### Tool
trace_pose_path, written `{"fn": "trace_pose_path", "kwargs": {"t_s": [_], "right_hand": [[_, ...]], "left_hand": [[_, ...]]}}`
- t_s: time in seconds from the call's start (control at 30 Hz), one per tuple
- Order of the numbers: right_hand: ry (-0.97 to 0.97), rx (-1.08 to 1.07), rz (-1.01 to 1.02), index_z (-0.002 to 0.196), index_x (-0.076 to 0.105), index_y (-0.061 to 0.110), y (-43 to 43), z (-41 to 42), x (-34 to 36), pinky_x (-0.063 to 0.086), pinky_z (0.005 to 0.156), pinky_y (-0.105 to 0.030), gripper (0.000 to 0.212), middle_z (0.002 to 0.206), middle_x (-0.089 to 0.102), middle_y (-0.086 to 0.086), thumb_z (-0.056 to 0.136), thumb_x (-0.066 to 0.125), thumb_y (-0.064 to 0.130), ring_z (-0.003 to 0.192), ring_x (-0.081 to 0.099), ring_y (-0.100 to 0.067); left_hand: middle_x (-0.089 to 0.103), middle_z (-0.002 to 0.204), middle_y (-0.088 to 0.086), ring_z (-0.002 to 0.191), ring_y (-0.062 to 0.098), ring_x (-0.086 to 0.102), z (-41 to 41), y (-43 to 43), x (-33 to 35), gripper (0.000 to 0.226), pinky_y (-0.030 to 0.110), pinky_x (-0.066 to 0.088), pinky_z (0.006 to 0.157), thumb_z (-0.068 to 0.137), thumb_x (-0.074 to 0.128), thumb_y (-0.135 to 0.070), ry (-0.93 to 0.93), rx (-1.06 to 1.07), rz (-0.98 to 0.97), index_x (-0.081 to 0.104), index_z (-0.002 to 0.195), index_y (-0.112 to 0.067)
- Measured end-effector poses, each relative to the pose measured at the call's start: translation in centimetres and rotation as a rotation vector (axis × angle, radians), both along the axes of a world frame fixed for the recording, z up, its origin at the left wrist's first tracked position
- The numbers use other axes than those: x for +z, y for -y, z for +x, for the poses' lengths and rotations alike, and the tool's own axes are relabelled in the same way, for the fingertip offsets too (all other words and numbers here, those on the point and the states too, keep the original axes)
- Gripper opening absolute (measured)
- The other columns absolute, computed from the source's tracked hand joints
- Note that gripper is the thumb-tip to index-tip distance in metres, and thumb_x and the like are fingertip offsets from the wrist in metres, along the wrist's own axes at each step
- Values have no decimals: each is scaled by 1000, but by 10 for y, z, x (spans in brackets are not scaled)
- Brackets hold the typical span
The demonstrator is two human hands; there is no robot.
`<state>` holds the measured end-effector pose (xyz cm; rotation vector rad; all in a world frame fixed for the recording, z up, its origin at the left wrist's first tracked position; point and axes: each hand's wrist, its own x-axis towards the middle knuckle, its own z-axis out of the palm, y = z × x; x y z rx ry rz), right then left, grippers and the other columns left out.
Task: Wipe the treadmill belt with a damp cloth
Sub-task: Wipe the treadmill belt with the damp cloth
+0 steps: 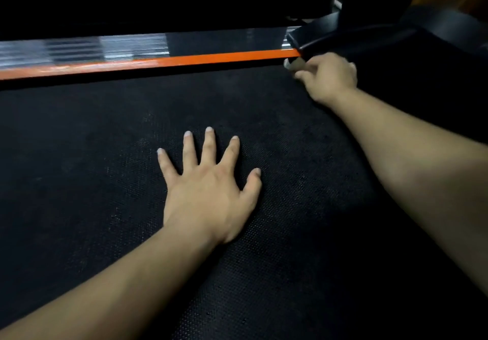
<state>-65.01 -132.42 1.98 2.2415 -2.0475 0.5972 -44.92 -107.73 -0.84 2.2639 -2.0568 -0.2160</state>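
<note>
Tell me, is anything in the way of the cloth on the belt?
Only the left hand, lying flat on the middle of the belt. The right hand holds the cloth at the far corner; nothing else visible sits on the belt.

black treadmill belt (79,155), left hand (208,192) flat on it

Cloth (290,64) mostly hidden under right hand (328,77).

no readable text, labels or numbers
</note>
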Motion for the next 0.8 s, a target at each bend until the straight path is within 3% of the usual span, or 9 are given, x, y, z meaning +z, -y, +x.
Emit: {"fn": "trace_pose_path", "kwargs": {"t_s": [0.07, 0.17, 0.27, 0.47, 0.57, 0.67, 0.8], "right_hand": [[-66, 79, -19, 102, 70, 28, -8, -4, -2, 35, 94, -39, 31, 94, 58, 5, 93, 56, 53, 108, 56, -28], [-171, -21, -59, 102, 70, 26, 3, -6, 3, 35, 94, -40, 33, 105, 64, -4, 95, 53, 53, 111, 55, -30], [-89, -88, -49, 106, 69, 25, 1, -5, 7, 35, 97, -41, 32, 111, 66, -6, 96, 53, 51, 112, 55, -30], [-127, 186, -88, 102, 71, 28, -81, -31, -13, 33, 91, -40, 30, 101, 64, -2, 94, 54, 52, 107, 53, -28], [-236, 54, -67, 104, 71, 28, -58, -34, 0, 33, 94, -41, 30, 108, 64, -4, 95, 52, 51, 111, 51, -31], [-124, -98, -37, 103, 70, 28, -48, -32, 5, 33, 96, -41, 29, 113, 64, -6, 95, 54, 50, 114, 50, -31], [-33, 75, -67, 101, 70, 29, -116, -29, -15, 30, 88, -36, 27, 101, 60, 0, 94, 56, 50, 107, 51, -26]], "left_hand": [[-10, 171, 0, 156, 31, -18, 1, 0, 0, 80, 67, -9, 120, 88, -1, -77, 3, 6, -1, -2, 160, -42], [-10, 172, -1, 156, 30, -17, 1, 0, 1, 83, 66, -9, 120, 85, -3, -77, -9, 9, 5, -2, 160, -42], [-9, 172, 0, 156, 30, -16, 3, -1, 1, 83, 67, -8, 120, 84, -3, -78, -6, 10, 4, -2, 160, -42], [-8, 172, 1, 156, 31, -15, 0, -1, 2, 78, 68, -8, 120, 91, 3, -76, -7, 6, 14, 1, 160, -41], [-6, 172, 2, 157, 31, -15, 0, -1, 2, 78, 68, -8, 120, 92, 7, -75, -11, 8, 6, 4, 161, -40], [-5, 172, 2, 157, 32, -13, 0, 0, 2, 79, 68, -8, 120, 91, 7, -75, -14, 12, 2, 6, 161, -39], [-5, 172, 4, 156, 34, -14, 0, 0, 3, 78, 70, -8, 119, 92, 9, -74, -18, 0, 14, 7, 162, -38]]}}
